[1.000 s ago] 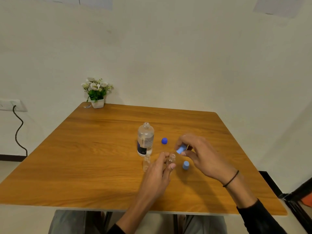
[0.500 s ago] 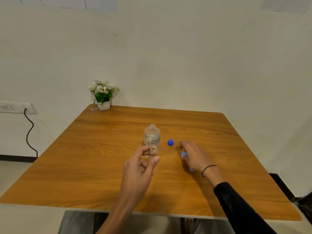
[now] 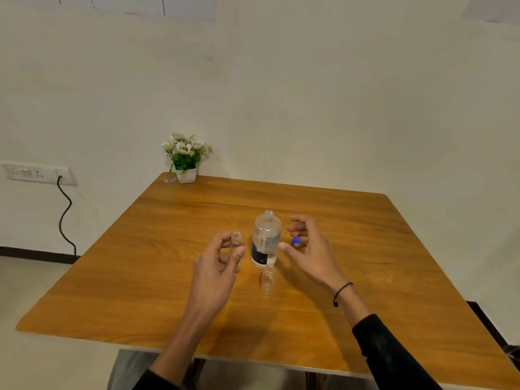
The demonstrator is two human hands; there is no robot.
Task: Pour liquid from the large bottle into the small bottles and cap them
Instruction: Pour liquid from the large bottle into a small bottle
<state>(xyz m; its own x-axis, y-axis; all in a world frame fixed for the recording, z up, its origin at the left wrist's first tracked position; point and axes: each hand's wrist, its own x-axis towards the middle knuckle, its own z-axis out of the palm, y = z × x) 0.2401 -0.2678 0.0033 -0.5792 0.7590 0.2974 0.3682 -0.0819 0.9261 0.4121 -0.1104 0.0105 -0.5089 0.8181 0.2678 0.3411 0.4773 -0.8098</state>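
The left hand (image 3: 216,266) held a small uncapped vial (image 3: 236,243) upright in its grip, pinched between thumb and fingers. Just right of it stood the large bottle (image 3: 266,239), uncapped; its label was too blurred to read. The right hand (image 3: 308,249) hovered beside the bottle, fingers spread and holding nothing, a blue cap (image 3: 296,241) behind them. A second vial (image 3: 267,280) stood between the wrists. Bare worktop (image 3: 168,277) stretched to every edge.
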